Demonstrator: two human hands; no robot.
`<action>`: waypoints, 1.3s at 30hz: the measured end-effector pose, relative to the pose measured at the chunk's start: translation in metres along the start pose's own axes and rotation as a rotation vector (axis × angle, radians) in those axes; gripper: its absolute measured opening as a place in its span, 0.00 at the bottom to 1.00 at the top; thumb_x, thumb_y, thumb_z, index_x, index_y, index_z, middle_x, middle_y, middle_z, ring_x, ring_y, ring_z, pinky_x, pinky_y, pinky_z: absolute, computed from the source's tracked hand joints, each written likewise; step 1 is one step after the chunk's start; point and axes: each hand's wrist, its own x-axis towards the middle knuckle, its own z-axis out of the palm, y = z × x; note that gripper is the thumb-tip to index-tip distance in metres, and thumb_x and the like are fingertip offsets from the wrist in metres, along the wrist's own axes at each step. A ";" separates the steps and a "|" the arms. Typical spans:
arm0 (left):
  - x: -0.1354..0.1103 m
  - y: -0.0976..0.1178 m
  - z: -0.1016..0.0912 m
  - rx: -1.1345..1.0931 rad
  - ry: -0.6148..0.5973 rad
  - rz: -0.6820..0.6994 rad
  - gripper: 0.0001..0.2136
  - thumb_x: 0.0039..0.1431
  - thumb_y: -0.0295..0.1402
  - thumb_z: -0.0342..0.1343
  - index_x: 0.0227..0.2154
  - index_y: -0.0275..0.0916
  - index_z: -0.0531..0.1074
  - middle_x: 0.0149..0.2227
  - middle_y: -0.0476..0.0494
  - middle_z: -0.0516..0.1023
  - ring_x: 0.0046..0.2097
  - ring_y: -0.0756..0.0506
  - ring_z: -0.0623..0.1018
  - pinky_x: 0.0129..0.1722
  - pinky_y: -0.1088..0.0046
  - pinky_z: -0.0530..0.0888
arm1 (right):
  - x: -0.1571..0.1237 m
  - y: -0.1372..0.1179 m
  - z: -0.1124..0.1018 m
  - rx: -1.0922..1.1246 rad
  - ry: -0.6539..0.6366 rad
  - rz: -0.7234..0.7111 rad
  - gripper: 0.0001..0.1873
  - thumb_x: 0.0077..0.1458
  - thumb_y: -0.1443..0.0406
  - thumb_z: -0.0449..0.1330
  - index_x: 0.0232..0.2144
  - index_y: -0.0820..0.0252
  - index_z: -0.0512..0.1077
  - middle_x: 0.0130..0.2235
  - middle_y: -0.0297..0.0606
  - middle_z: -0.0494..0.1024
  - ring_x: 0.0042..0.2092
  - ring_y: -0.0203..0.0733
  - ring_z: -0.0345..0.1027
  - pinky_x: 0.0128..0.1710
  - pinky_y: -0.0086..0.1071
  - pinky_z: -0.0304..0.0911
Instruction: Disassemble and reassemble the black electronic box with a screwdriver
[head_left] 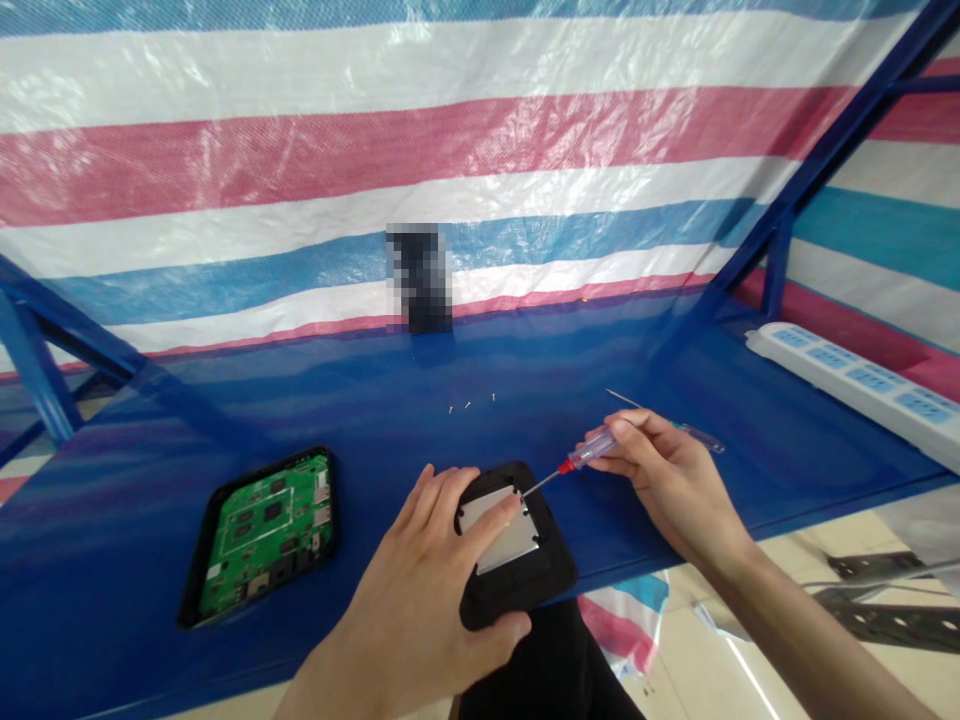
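Note:
My left hand (431, 565) grips a black plastic cover (555, 560) at the table's front edge, its thumb along the near side. A silver metal plate (499, 550) sits inside the cover, and my index finger presses on it near its upper right corner. In my right hand (667, 470) is a screwdriver (592, 450) with a clear purple handle and red collar, fingers pinched round the handle. Its slanted tip meets the plate's corner beside my index fingertip. Whether a screw is under the tip I cannot tell. Left of my hands lies a black case (196, 560) holding a green circuit board (259, 535).
Several small screws (467, 405) lie mid-table. A second screwdriver (701, 437) rests behind my right hand, partly hidden. A white power strip (862, 380) runs along the right side. Blue metal braces (780, 260) and a striped sheet (300, 150) bound the blue table (337, 390); a dark blurred object (426, 280) stands behind.

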 end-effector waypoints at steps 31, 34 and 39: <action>-0.002 0.002 0.002 0.067 0.054 0.062 0.33 0.50 0.36 0.62 0.61 0.52 0.63 0.63 0.33 0.59 0.64 0.26 0.62 0.59 0.35 0.64 | 0.001 0.005 -0.002 0.038 -0.004 0.001 0.20 0.45 0.51 0.72 0.31 0.59 0.75 0.29 0.35 0.80 0.32 0.39 0.78 0.33 0.31 0.77; -0.002 0.002 0.002 0.065 0.051 0.056 0.33 0.49 0.36 0.63 0.60 0.52 0.64 0.62 0.33 0.59 0.64 0.26 0.63 0.59 0.35 0.63 | 0.000 0.004 -0.003 0.035 0.003 0.002 0.20 0.44 0.51 0.72 0.31 0.59 0.75 0.29 0.35 0.80 0.32 0.39 0.78 0.33 0.31 0.77; -0.002 0.001 0.002 0.055 0.045 0.054 0.33 0.49 0.36 0.63 0.60 0.52 0.64 0.63 0.33 0.59 0.65 0.26 0.62 0.59 0.35 0.63 | 0.001 0.003 -0.003 0.027 0.005 0.003 0.21 0.43 0.51 0.72 0.31 0.60 0.75 0.29 0.35 0.80 0.32 0.39 0.77 0.33 0.32 0.77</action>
